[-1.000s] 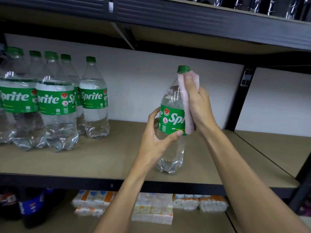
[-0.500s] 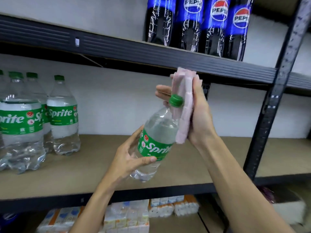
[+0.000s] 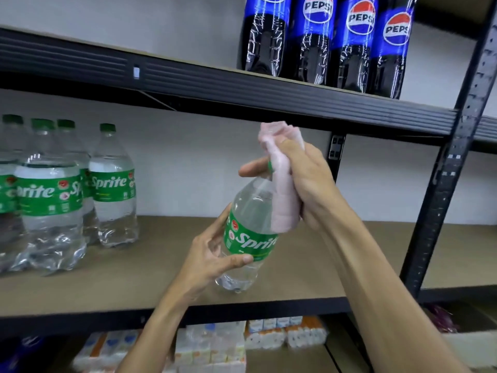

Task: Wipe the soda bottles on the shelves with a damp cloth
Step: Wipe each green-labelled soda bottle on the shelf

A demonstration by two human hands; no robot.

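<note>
A clear Sprite bottle (image 3: pixel 248 232) with a green label is tilted in the air in front of the middle shelf (image 3: pixel 113 284), cap toward the upper right. My left hand (image 3: pixel 212 258) grips its lower body. My right hand (image 3: pixel 301 181) holds a folded pink cloth (image 3: pixel 282 195) wrapped over the bottle's cap and neck, so the green cap barely shows. Several more Sprite bottles (image 3: pixel 51 195) stand upright at the left of the same shelf.
Several Pepsi bottles (image 3: pixel 322 39) stand on the upper shelf (image 3: pixel 215 84). A black upright post (image 3: pixel 446 184) rises at the right. Packs of small cartons (image 3: pixel 212 345) lie on the lower shelf.
The bottle was lifted off the shelf and tilted. My right hand with the cloth slid up from the label and closed over the cap. The view rose, bringing the Pepsi bottles in.
</note>
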